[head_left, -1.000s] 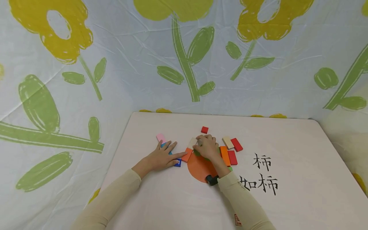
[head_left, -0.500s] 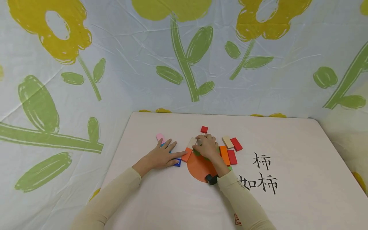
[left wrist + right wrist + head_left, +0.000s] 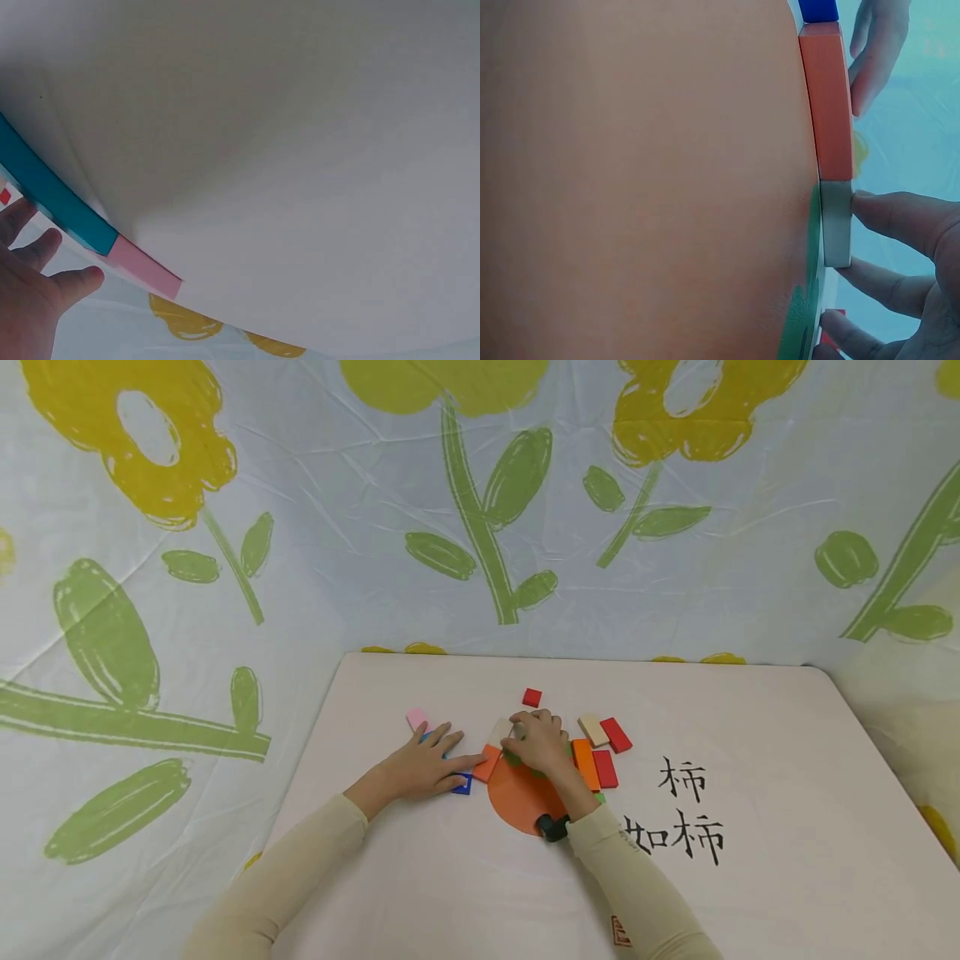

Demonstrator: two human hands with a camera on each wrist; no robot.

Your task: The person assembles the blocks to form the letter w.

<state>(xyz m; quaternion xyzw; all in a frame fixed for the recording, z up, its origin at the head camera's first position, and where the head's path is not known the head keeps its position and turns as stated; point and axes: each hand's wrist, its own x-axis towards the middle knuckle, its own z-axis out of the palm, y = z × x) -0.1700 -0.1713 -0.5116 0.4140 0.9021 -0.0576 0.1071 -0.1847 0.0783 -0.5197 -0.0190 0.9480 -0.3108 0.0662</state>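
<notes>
My left hand (image 3: 427,767) lies with spread fingers over blue blocks, partly hiding them. A dark blue block (image 3: 462,785) shows by its thumb, and a finger touches an orange-red block (image 3: 488,763). A light blue block (image 3: 52,187) and a pink block (image 3: 146,266) join end to end in the left wrist view. My right hand (image 3: 542,743) has thumb and a finger on a white block (image 3: 836,223), which abuts the orange-red block (image 3: 829,105). The other right fingers are bent beside it.
An orange persimmon print (image 3: 517,797) lies under the right hand. Right of it are an orange block (image 3: 586,765), red blocks (image 3: 605,769) and a beige block (image 3: 594,730). A small red block (image 3: 532,697) lies farther back. Flowered cloth (image 3: 315,568) hangs behind the table (image 3: 787,735).
</notes>
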